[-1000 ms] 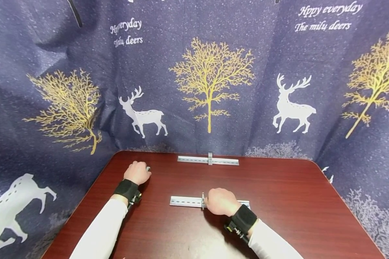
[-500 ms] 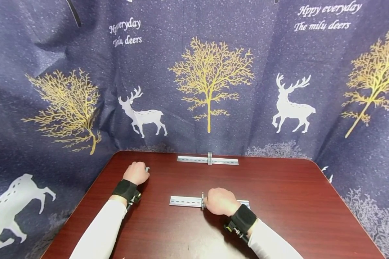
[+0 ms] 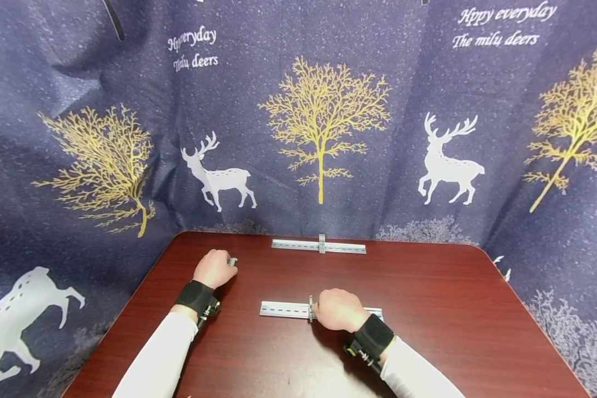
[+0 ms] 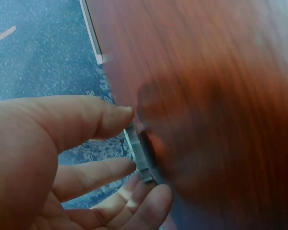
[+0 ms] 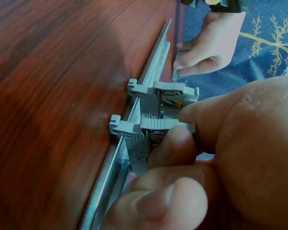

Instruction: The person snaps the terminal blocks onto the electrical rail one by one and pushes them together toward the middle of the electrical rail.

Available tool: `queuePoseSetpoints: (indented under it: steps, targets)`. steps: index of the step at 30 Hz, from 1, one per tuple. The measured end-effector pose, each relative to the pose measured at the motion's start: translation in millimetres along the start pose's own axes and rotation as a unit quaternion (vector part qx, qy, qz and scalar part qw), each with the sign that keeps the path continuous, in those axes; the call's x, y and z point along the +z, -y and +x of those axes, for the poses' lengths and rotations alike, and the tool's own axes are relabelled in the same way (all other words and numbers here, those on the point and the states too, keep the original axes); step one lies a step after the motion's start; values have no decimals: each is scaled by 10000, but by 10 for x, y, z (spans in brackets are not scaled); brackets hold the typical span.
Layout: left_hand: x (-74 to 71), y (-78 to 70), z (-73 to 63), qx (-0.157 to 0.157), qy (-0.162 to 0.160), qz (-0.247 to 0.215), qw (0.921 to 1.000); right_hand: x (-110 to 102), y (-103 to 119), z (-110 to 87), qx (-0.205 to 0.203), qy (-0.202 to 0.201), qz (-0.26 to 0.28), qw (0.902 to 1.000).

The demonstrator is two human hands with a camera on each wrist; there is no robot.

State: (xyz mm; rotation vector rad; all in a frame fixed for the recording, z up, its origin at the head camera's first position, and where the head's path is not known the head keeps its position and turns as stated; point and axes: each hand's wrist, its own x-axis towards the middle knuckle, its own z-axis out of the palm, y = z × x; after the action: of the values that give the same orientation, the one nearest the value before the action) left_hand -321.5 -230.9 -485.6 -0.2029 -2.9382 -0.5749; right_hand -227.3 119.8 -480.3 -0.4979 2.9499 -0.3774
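My left hand [image 3: 215,269] is over the left part of the table, pinching a small grey terminal block [image 4: 139,155] between thumb and fingers. In the left wrist view, the thumb meets the block's upper end and the fingers lie around its lower part. My right hand [image 3: 341,309] is at the nearer slotted metal DIN rail [image 3: 283,309]. The right wrist view has two grey terminal blocks [image 5: 170,91] seated side by side across this rail. My right thumb and fingers pinch the nearer terminal block [image 5: 156,125]. The hand covers part of the rail's right half.
Farther back on the dark red wooden table [image 3: 428,298] lies another DIN rail [image 3: 293,244], with grey terminal blocks [image 3: 321,244] clustered near its middle. A blue curtain [image 3: 353,160] printed with deer and trees hangs behind the table.
My left hand, with its terminal block, has shifted slightly to the right over the last half second. The right hand stays in place on the rail.
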Motion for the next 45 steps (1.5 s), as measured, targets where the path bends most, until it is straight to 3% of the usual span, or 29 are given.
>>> queuePoseSetpoints:
  steps: [15,28,45]
  targets:
    - [66,-362,-51,114,-43,-50,9999,29,-28,12,-32,-15,-41,10000]
    - [121,-745,-130,488,-197,-282,9982,-14,-28,-13,-87,11,81,9999]
    - [147,-985,-245,867,-417,-365,9947,-55,-101,5,-305,278,409,9983]
